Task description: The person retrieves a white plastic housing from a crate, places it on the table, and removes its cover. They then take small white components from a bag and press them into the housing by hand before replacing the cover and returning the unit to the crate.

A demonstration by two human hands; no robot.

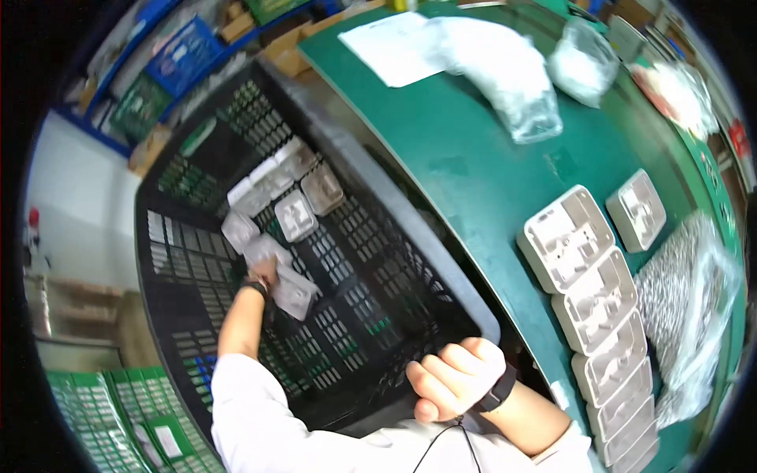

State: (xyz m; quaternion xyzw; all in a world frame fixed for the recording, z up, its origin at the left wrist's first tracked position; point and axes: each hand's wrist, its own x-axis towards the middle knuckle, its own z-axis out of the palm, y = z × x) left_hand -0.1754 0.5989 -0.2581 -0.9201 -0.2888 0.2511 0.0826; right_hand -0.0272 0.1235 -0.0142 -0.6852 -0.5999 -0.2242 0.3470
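My left hand (266, 273) reaches down into a large black slatted crate (465, 296). It is closed on a pale plastic housing (293, 293); its fingertips are partly hidden. A blurred pale housing (266, 250) lies right beside that hand. Further housings stand in the crate's far part, among them an open-faced one (296, 217) and a greyer one (322, 189). Near the crate's front right corner my right hand (456, 380) is a closed fist, a dark band on its wrist. Nothing shows between its fingers.
On the green table (473, 177) at right stands a row of open grey-white housings (597, 303), with a single housing (637, 211) beside it. Clear plastic bags (686, 307) and a paper sheet (386, 51) lie there too. A green crate (118, 426) is at lower left.
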